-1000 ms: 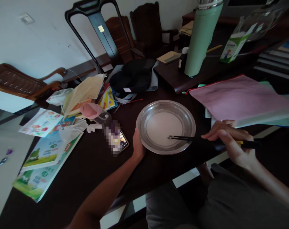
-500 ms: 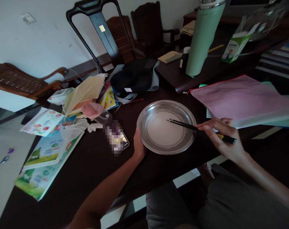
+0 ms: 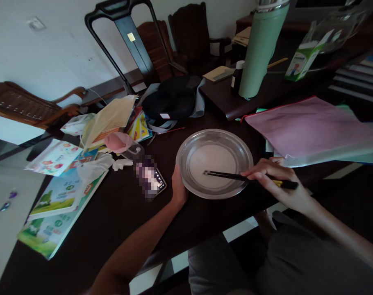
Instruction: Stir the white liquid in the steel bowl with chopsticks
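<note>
A round metal bowl (image 3: 248, 164) stands on the dark table and holds a whitish, cloudy liquid (image 3: 215, 157). My left hand (image 3: 178, 188) grips the bowl's left side, its fingers partly hidden beneath the rim. A pair of black chopsticks (image 3: 226, 175) is pinched in my right hand (image 3: 274, 180), at the bowl's right edge. Their tips sit close together over or in the liquid, left of its middle; I cannot tell how deep they reach. Left of my left hand lies a phone (image 3: 158, 184) with a lit, partly blurred screen.
Workbooks (image 3: 57, 205) and a tissue pack (image 3: 54, 157) lie at the left, near a pink-topped clear cup (image 3: 121, 143). Behind the bowl is a black bag (image 3: 171, 98). A green thermos (image 3: 262, 53) stands on a raised board; a pink zip folder (image 3: 303, 127) lies at right.
My right hand has moved slightly left and toward me, sweeping the chopstick tips left and nearer across the bowl. My left hand and the bowl stay in place. The phone's picture has changed.
</note>
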A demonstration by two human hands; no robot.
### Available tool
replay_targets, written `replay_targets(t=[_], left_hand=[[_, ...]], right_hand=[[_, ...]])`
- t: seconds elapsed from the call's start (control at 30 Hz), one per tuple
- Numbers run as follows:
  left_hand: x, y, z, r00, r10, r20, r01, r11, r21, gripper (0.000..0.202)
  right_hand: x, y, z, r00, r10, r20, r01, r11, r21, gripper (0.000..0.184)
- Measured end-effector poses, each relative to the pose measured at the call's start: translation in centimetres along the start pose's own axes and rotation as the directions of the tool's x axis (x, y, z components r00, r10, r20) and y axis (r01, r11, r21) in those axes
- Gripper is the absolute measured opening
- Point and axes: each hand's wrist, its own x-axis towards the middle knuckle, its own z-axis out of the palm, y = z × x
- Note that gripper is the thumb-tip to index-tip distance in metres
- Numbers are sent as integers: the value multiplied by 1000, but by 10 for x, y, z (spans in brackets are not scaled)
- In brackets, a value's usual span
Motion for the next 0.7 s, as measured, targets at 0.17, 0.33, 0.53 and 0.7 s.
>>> replay_targets(t=[0.17, 0.33, 0.53, 0.7], left_hand=[[-2, 5, 4, 1000, 23, -1, -23, 1000, -17, 55], [-2, 5, 4, 999, -45, -5, 45, 997, -58, 62], [-1, -4, 1, 999, -34, -9, 33, 998, -57, 54], [-1, 0, 2, 1000, -27, -9, 27, 998, -62, 58]], right_hand=[[6, 7, 11, 1000, 9, 19, -6, 994, -111, 15], [2, 8, -1, 989, 9, -148, -38, 981, -190, 20], [-11, 1, -20, 965, 60, -254, -73, 996, -43, 33], [-10, -5, -18, 992, 19, -127, -11, 998, 66, 31]])
